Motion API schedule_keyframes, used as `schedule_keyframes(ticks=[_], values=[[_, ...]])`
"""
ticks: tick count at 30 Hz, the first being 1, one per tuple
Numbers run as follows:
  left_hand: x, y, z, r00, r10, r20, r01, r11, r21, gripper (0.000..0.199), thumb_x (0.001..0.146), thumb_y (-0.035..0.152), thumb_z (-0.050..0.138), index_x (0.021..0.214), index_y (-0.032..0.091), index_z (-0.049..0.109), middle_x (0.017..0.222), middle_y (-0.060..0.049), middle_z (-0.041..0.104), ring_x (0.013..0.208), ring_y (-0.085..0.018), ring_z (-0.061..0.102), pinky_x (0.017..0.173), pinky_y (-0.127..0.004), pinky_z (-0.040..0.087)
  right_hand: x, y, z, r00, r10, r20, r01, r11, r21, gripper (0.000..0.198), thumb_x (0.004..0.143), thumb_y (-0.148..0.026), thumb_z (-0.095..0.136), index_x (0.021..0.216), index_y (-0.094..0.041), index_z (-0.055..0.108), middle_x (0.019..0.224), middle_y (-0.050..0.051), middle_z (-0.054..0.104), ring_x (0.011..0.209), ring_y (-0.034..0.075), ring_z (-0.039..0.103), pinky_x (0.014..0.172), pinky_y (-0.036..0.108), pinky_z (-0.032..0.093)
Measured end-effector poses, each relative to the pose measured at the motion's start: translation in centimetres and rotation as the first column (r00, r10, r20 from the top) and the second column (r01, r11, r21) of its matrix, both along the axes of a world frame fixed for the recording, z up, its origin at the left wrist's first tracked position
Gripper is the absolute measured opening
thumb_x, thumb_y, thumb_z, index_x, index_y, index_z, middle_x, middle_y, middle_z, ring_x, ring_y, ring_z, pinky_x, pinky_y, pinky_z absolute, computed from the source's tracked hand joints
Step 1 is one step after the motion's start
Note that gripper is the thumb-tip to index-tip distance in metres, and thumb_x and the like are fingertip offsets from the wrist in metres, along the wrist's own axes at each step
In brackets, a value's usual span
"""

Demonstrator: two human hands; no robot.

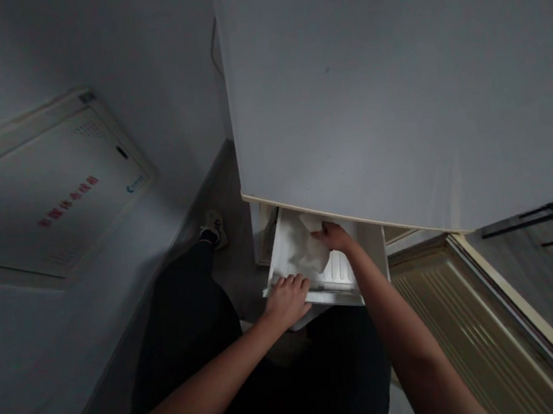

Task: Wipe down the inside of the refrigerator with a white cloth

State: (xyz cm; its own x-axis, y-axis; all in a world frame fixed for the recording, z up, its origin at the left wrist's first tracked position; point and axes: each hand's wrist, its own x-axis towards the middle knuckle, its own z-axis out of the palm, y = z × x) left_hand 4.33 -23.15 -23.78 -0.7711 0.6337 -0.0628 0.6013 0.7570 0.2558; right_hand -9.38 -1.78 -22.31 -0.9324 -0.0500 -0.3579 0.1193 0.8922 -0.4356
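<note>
A white drawer (370,242) is pulled out from under the overhanging top of a fridge-like cabinet (374,101). My left hand (289,299) is closed over the drawer's front edge, near its left corner. Inside the drawer, my right hand (334,236) is closed on a pale, thin cloth (317,256) that lies against the ribbed floor. Part of the cloth is blurred, and its upper end runs up beside the fingers. The back of the drawer is hidden under the cabinet top.
At the right an open door (452,320) with a ribbed inner panel swings outward. A wall panel with red lettering (54,201) is on the left. My shoe (215,229) rests on the floor by the cabinet. A dark metal frame (544,211) stands at far right.
</note>
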Motion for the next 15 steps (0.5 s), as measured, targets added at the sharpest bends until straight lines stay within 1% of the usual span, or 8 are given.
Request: schedule_keyframes(ticks=[2, 3, 4, 6, 8, 10, 12, 15], values=[[0.0, 0.0, 0.0, 1.000, -0.002, 0.006, 0.002, 1.000, 0.007, 0.036, 0.084, 0.037, 0.076, 0.111, 0.017, 0.064, 0.111, -0.012, 0.069, 0.106, -0.031, 0.064, 0.088, -0.042, 0.045, 0.7, -0.4, 0.2, 0.990, 0.066, 0.128, -0.025, 0.955, -0.295, 0.034, 0.101, -0.045, 0.050, 0.116, -0.017, 0.064, 0.101, 0.009, 0.073, 0.068, 0.016, 0.070, 0.058, 0.025, 0.052], [0.0, 0.0, 0.1, 1.000, -0.005, 0.009, 0.004, 1.000, 0.008, 0.036, 0.084, 0.037, 0.076, 0.111, 0.017, 0.064, 0.111, -0.012, 0.068, 0.106, -0.031, 0.063, 0.088, -0.042, 0.045, 1.0, -0.7, 0.0, 0.982, 0.104, 0.157, -0.034, 0.918, -0.395, 0.033, 0.103, -0.042, 0.045, 0.118, -0.018, 0.062, 0.102, 0.008, 0.072, 0.066, 0.014, 0.068, 0.056, 0.023, 0.051], [0.0, 0.0, 0.1, 1.000, -0.006, 0.012, 0.006, 1.000, 0.009, 0.035, 0.084, 0.037, 0.076, 0.111, 0.017, 0.064, 0.111, -0.012, 0.068, 0.106, -0.031, 0.063, 0.088, -0.042, 0.045, 1.3, -1.1, -0.4, 0.980, 0.132, 0.147, -0.056, 0.899, -0.434, 0.031, 0.104, -0.036, 0.041, 0.121, -0.018, 0.060, 0.103, 0.008, 0.071, 0.068, 0.013, 0.068, 0.057, 0.022, 0.051], [-0.1, 0.0, 0.1, 1.000, -0.006, 0.019, 0.006, 1.000, 0.007, 0.034, 0.085, 0.036, 0.074, 0.111, 0.016, 0.064, 0.112, -0.013, 0.068, 0.107, -0.031, 0.063, 0.089, -0.042, 0.045, 1.7, -2.2, -1.6, 0.981, 0.183, 0.068, -0.147, 0.923, -0.357, 0.029, 0.103, -0.023, 0.039, 0.122, -0.015, 0.060, 0.107, 0.009, 0.070, 0.079, 0.013, 0.068, 0.071, 0.025, 0.055], [-0.1, 0.0, 0.2, 1.000, -0.005, 0.025, 0.005, 1.000, 0.009, 0.034, 0.086, 0.036, 0.073, 0.113, 0.016, 0.064, 0.113, -0.013, 0.067, 0.108, -0.031, 0.062, 0.089, -0.042, 0.044, 2.0, -3.3, -2.9, 0.963, 0.270, -0.003, -0.267, 0.949, -0.165, 0.028, 0.098, -0.016, 0.047, 0.122, -0.013, 0.062, 0.116, 0.013, 0.067, 0.095, 0.016, 0.067, 0.091, 0.031, 0.053], [-0.1, -0.1, 0.1, 1.000, -0.005, 0.027, 0.005, 1.000, 0.013, 0.035, 0.086, 0.035, 0.073, 0.115, 0.017, 0.064, 0.114, -0.013, 0.067, 0.109, -0.031, 0.062, 0.090, -0.042, 0.043, 2.1, -4.5, -4.0, 0.940, 0.340, -0.020, -0.340, 0.940, 0.008, 0.036, 0.093, -0.017, 0.060, 0.128, -0.013, 0.061, 0.128, 0.015, 0.061, 0.111, 0.020, 0.063, 0.105, 0.034, 0.047], [0.0, -0.1, 0.0, 1.000, -0.006, 0.023, 0.006, 1.000, 0.013, 0.036, 0.086, 0.036, 0.073, 0.116, 0.017, 0.063, 0.114, -0.013, 0.067, 0.109, -0.031, 0.061, 0.090, -0.042, 0.043, 2.2, -5.3, -4.7, 0.951, 0.309, -0.021, -0.304, 0.944, 0.129, 0.055, 0.086, -0.022, 0.072, 0.138, -0.014, 0.055, 0.137, 0.018, 0.055, 0.120, 0.025, 0.059, 0.108, 0.036, 0.045], [0.0, -0.1, -0.1, 1.000, -0.003, 0.007, 0.003, 1.000, 0.004, 0.037, 0.085, 0.037, 0.074, 0.114, 0.017, 0.063, 0.113, -0.012, 0.067, 0.109, -0.031, 0.061, 0.089, -0.042, 0.044, 1.9, -5.4, -5.1, 0.989, 0.147, -0.032, -0.137, 0.966, 0.218, 0.072, 0.081, -0.034, 0.079, 0.141, -0.011, 0.049, 0.139, 0.022, 0.052, 0.121, 0.031, 0.059, 0.102, 0.040, 0.049]])
